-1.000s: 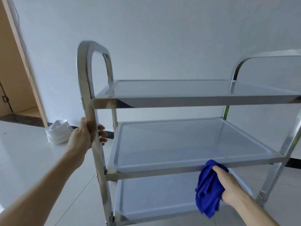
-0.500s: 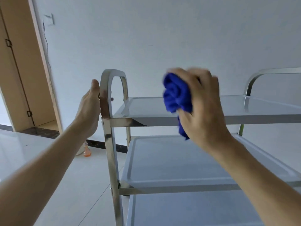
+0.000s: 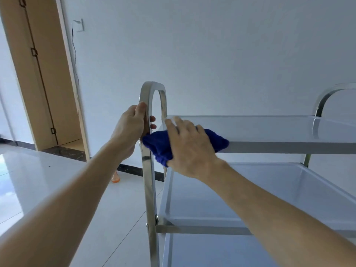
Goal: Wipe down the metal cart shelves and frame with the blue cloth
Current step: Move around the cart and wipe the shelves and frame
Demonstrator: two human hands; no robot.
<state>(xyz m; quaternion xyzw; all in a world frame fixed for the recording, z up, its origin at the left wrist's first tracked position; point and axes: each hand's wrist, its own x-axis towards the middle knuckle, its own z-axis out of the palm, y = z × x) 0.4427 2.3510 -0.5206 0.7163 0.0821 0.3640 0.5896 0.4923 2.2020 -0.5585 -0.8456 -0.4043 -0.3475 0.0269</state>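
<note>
The left hand (image 3: 133,124) is wrapped round the cart's near upright (image 3: 149,180) just below the arched handle (image 3: 153,87), thumb along the front, fingertips showing through on the inner side. The right hand (image 3: 189,145) lies palm-down on the blue cloth (image 3: 159,143), fingers spread and fairly straight, pressing it onto the near left corner of the top shelf (image 3: 269,128); part of the cloth hangs over the front edge, and its left end touches the upright right under the left hand.

From there the shelf's long axis runs away to the right, toward the second handle (image 3: 327,93) at the far end. The right hand is the one on the shelf, with bare metal stretching rightward ahead of it, so I'd judge a sweep to the right along the surface to be the natural next stroke, the left hand steadying the frame against the push. Nothing sits on the top shelf to block it.

Below, the middle shelf (image 3: 250,189) is partly hidden by the right forearm, and a lower shelf (image 3: 202,251) shows beneath that. On the floor beyond the cart, near the wall, stands a small orange thing (image 3: 115,179), too small to identify; a wooden door (image 3: 36,74) is off to the left. The cloth's bunched bulk may skip the shelf's raised rim unless it is flattened.
</note>
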